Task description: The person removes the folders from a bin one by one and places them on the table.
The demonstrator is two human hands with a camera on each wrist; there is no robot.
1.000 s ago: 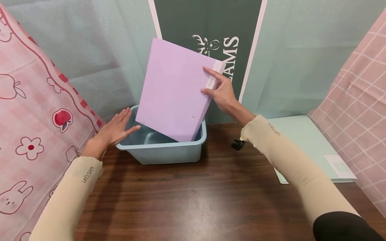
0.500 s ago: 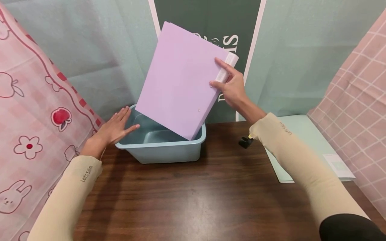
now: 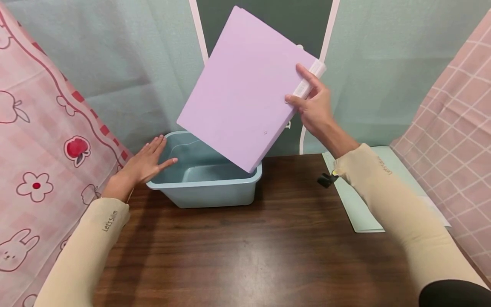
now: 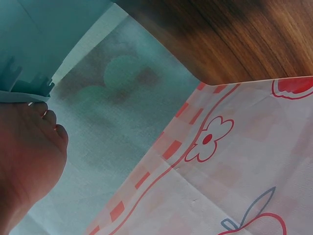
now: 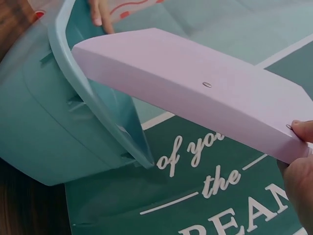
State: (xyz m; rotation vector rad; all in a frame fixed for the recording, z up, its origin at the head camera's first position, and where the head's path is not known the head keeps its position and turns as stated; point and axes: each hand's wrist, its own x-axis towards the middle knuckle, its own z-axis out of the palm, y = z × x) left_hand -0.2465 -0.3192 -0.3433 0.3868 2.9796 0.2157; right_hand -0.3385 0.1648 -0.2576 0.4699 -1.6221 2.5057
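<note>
A lilac ring binder is tilted above the blue plastic basin, its lower corner near the basin's right rim. My right hand grips the binder by its spine, near the white label; thumb and forefinger lie on the cover, the other fingers are hidden behind. In the right wrist view the binder slants across the basin's rim. My left hand rests on the basin's left rim with straight fingers and thumb spread inward. The left wrist view shows this hand against the basin's edge.
A pale green folder lies on the brown wooden table at the right, partly under my right forearm. Pink patterned cloth hangs at the left, pink checked cloth at the right. A green curtain stands behind the basin.
My right hand has lifted the binder up and to the right, out of the basin's interior, and it leans more. The left hand and the basin have stayed nearly in place.
</note>
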